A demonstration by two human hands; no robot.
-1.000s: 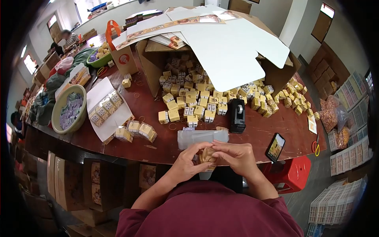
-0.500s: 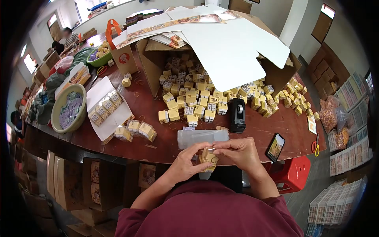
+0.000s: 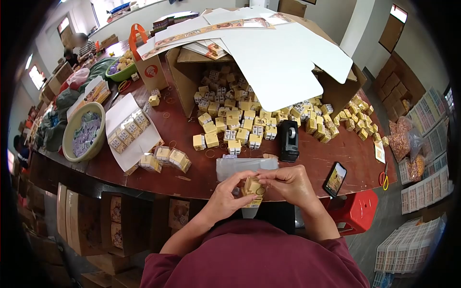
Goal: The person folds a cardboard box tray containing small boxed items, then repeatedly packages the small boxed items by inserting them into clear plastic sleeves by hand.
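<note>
Close to the table's near edge, my left hand point(image 3: 222, 199) holds a small clear-wrapped yellow box point(image 3: 253, 188), thumb on one side and fingers on the other. My right hand point(image 3: 295, 186) pinches the top of its wrapping with thumb and forefinger. Just beyond both hands lies a stack of clear plastic sleeves point(image 3: 235, 169). A black tape dispenser point(image 3: 289, 144) stands behind them to the right. Many small yellow-and-white boxes point(image 3: 233, 117) are heaped in front of me, spilling from an open carton point(image 3: 182, 79).
Clear-wrapped packs point(image 3: 163, 156) and a white sheet point(image 3: 126, 106) lie to the left, beside a bowl of purple packets point(image 3: 103, 127). On the right are a phone point(image 3: 335, 179), yellow-handled scissors point(image 3: 383, 180) and a red stool point(image 3: 357, 211). Other people sit at the far left.
The yellow box has tilted slightly between my hands, and more of its printed front shows. My right fingers have shifted a little at its top.
</note>
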